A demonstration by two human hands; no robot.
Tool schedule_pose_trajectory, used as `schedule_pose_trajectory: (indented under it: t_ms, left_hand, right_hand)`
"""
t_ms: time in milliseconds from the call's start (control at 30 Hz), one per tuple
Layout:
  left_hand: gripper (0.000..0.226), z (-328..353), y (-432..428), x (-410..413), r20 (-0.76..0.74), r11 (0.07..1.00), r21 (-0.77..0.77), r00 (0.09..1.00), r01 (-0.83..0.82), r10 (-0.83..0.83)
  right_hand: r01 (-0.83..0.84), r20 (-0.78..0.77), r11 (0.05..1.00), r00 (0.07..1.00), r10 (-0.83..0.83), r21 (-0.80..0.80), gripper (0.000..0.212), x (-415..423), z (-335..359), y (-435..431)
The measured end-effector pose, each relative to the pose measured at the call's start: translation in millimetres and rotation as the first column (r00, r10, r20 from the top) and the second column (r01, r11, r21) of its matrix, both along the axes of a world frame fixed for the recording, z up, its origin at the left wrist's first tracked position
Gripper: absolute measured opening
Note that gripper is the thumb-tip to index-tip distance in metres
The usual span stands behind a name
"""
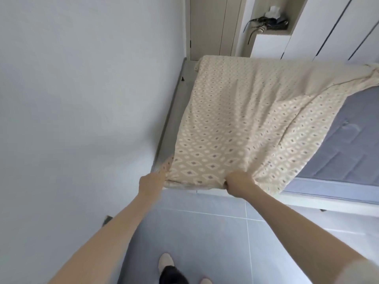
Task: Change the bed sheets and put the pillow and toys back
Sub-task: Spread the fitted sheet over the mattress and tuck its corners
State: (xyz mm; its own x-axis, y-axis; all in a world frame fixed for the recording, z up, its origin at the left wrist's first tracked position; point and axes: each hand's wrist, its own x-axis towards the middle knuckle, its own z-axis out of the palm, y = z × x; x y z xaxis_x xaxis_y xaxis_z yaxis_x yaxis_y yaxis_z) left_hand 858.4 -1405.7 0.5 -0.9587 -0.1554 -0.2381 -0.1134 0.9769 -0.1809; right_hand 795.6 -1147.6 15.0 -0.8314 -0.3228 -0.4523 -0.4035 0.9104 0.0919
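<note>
Both left hand (152,182) and right hand (238,182) gripping sheet (246,111) edge, mattress (348,144) part-bare

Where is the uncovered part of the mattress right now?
In the head view, the grey mattress lies bare on the right, beside the patterned sheet that covers the left part along the wall.

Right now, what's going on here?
A person stands at the near corner of the grey mattress, handling a beige patterned sheet. The right hand holds the sheet's near edge in a fist. The left hand is at the corner next to the wall, fingers buried in cloth, so its grip can't be confirmed. The sheet covers only the wall side; the rest of the mattress is bare. Going on or coming off, can't tell.
</note>
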Motion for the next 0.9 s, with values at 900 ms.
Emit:
schedule_pose_trajectory:
  t_ms: [900]
  left_hand:
    - [0.073, -123.3, -58.6, -88.2, 0.364, 0.873, 0.478, 0.882, 0.099, -0.299]
  right_hand:
    - [0.093, 0.213, 0.995, 0.972, -0.098, 0.03, 0.032, -62.0, -130.7, -61.0]
